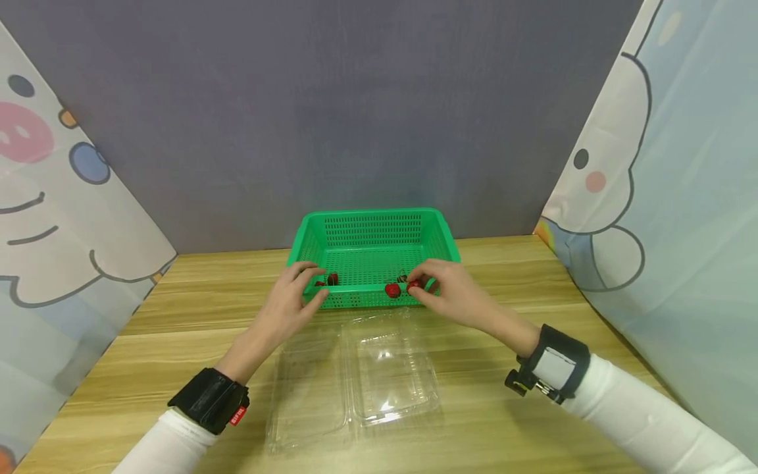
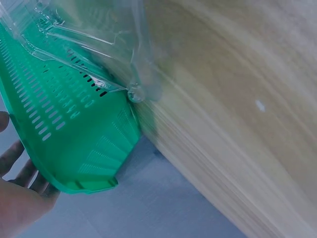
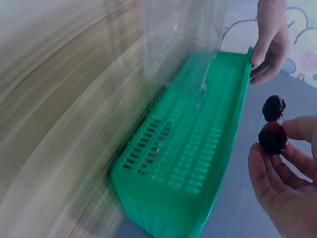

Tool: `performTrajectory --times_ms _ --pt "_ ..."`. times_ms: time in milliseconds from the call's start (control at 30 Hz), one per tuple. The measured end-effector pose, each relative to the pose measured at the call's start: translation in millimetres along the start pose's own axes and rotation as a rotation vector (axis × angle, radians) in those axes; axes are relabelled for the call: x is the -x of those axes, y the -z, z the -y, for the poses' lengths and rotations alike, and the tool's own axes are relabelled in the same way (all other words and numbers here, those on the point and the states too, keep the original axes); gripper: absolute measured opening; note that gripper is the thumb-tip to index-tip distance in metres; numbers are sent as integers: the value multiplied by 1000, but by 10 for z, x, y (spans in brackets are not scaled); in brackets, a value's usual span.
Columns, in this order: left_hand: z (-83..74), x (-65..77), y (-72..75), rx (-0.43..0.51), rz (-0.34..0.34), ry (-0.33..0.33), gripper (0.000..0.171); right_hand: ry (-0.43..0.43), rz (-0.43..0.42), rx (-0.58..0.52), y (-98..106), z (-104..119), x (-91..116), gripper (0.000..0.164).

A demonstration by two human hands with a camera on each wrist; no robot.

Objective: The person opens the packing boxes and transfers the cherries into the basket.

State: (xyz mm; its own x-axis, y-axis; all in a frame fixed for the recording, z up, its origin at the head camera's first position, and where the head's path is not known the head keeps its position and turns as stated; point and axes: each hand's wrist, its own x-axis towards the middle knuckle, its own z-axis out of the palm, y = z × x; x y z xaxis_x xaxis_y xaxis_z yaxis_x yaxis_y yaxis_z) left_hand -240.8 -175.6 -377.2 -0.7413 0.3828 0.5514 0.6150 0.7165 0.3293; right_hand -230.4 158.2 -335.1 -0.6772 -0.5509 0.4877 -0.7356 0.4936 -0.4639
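My right hand (image 1: pixel 453 289) pinches a small, shiny dark red ball-like thing (image 3: pixel 273 138) between thumb and fingertips above the front rim of a green plastic basket (image 1: pixel 379 217). Right beside it is a second red ball-like thing (image 3: pixel 273 108), which overlaps the rim in the head view. The left hand (image 1: pixel 290 299) is at the basket's front left corner, fingers bent and thumb apart from them, with nothing between them. Near that hand, another dark red piece (image 1: pixel 333 279) lies inside the basket.
An open clear plastic clamshell box (image 1: pixel 387 375) lies on the wooden table (image 1: pixel 497 408) in front of the basket, between my forearms. Behind stands a grey wall (image 1: pixel 355 118). Cartoon-printed sheets (image 1: pixel 681 197) hang at both sides.
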Motion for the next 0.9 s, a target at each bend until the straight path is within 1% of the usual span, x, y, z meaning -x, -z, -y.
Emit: performTrajectory --times_ms 200,367,533,633,767,900 --pt "14 20 -4 -1 -17 -15 38 -77 -43 35 42 -147 -14 11" --pt "18 37 1 7 -21 -13 37 -104 -60 55 57 -251 -36 11" --pt "20 66 -5 2 -18 0 37 -122 -77 90 65 -331 -57 10" --pt "34 85 -11 16 -23 6 37 -129 -83 116 68 -364 -75 10" --pt "56 105 -7 31 -38 12 38 -117 -92 141 73 -395 -101 11" --pt "72 113 -7 27 -51 17 40 -105 -93 155 72 -414 -117 11"
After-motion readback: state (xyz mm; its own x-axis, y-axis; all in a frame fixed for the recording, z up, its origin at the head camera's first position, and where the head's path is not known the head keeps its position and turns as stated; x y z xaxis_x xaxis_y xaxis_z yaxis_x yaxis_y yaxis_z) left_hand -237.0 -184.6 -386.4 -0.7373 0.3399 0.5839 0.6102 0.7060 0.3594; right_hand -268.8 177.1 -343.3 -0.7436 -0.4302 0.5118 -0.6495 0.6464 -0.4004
